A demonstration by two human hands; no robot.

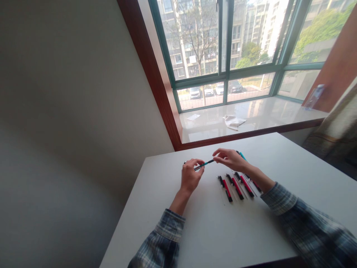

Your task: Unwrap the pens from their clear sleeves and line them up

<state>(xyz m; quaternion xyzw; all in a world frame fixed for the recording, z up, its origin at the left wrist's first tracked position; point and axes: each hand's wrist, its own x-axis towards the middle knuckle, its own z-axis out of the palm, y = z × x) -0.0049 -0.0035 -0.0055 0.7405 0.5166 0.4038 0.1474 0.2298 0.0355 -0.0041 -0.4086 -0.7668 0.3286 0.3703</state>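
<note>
A teal and black pen is held slantwise above the table between my two hands. My left hand is closed on its near-left end, thumb and fingers pinching it. My right hand pinches the black far end with the fingertips. Below the right hand lie several disassembled pens in a row, with red barrels, black end pieces and thin clear refills beside them. Another teal piece shows just behind the right hand, partly hidden by it.
The white table meets a wall on the left and a window sill at the back. On the sill lie a white cloth and a paper; a clear bottle stands at right by a curtain.
</note>
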